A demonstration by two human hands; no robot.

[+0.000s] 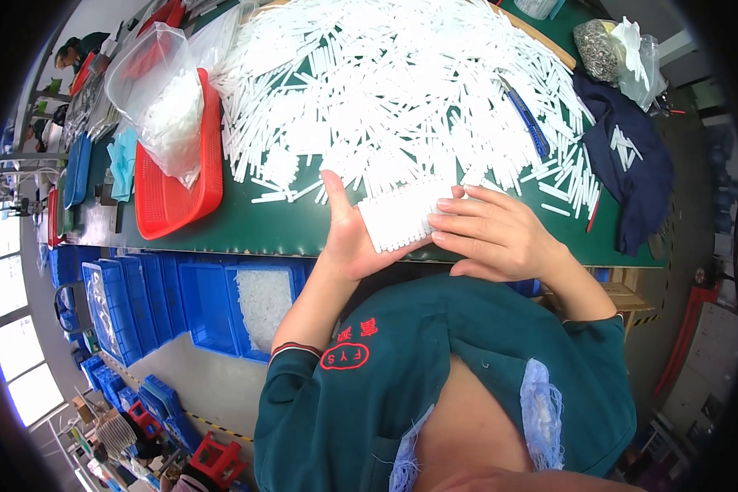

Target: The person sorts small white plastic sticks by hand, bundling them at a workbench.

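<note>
A flat row of short white plastic tubes (406, 216) is held together in front of me at the table's near edge. My left hand (353, 239) supports it on the palm from below and the left, with the thumb raised away from it. My right hand (500, 233) presses its fingers along the right end of the tubes. Just beyond my hands, a wide heap of loose white tubes (369, 98) covers much of the green table (275, 225). A blue utility knife (528, 121) lies on the heap at the right.
At the left stands a red plastic basket (160, 215) with a clear bag (172, 123) of white pieces. Dark blue cloth (635, 176) hangs over the right edge, near a bag of grey granules (596, 51). Blue bins (209, 307) stand below the table's left side.
</note>
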